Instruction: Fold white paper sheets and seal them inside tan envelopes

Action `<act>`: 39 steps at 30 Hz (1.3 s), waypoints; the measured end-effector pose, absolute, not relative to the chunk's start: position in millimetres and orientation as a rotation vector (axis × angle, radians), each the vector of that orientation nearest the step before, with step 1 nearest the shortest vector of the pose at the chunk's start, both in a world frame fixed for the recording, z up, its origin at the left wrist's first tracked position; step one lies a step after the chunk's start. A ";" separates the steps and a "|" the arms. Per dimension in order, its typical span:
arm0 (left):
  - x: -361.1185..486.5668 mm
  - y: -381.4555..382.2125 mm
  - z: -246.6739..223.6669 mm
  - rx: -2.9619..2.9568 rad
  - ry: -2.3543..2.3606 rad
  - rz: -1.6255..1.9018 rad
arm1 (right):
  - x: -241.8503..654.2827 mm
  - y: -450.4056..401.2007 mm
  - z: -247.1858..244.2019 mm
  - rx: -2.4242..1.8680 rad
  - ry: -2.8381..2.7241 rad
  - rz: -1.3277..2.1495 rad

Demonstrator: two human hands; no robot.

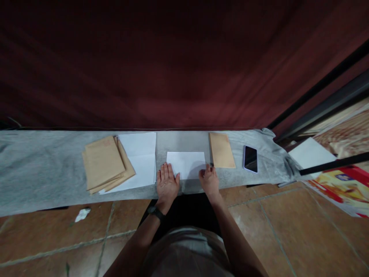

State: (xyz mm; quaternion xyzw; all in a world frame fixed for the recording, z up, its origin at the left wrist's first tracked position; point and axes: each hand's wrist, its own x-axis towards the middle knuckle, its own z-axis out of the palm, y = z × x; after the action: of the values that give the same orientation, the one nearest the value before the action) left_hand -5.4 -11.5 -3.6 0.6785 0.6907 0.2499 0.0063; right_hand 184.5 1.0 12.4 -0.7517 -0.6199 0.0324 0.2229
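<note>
A white sheet of paper (186, 163), seemingly folded, lies flat on the grey cloth in front of me. My left hand (167, 185) rests palm down at its lower left corner, fingers stretched out and thumb apart. At the lower right corner is my right hand (210, 180), its fingers partly bent and thumb apart, touching the paper's edge. Just beyond the right hand lies a brown envelope (222, 151). To the left, a stack of brown envelopes (104, 163) partly covers larger white sheets (141, 159).
A phone (250, 159) lies right of the single envelope. The narrow bench with its grey cloth (43, 165) runs along a dark red curtain (173, 77). A colourful box (346, 188) and a black metal frame stand at right. Crumpled tissue (82, 214) lies on the tiled floor.
</note>
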 end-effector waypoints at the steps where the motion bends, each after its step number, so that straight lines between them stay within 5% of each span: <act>1: -5.6 -11.8 -3.8 2.126 2.160 0.782 | 185.3 3.5 13.9 -2.092 -1.659 0.167; 13: -15.8 -15.0 0.6 2.132 2.043 0.825 | 195.5 15.5 42.0 -1.811 -1.276 0.747; 23: 17.2 -17.0 59.8 1.340 1.365 1.158 | 191.6 2.9 159.9 -1.515 -1.442 0.108; 31: 4.3 -5.2 57.7 0.798 1.239 1.212 | 119.9 -28.7 90.2 -1.616 -2.113 0.216; 39: -11.4 11.4 25.3 0.836 1.454 1.257 | 118.2 -38.9 43.3 -1.380 -2.191 0.417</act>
State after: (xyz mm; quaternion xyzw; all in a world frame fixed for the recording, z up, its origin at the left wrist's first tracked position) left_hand -11.4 11.4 25.3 0.3455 0.6010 0.5196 0.4995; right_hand 118.2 -38.9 43.3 -0.5087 -0.8073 0.1537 0.2566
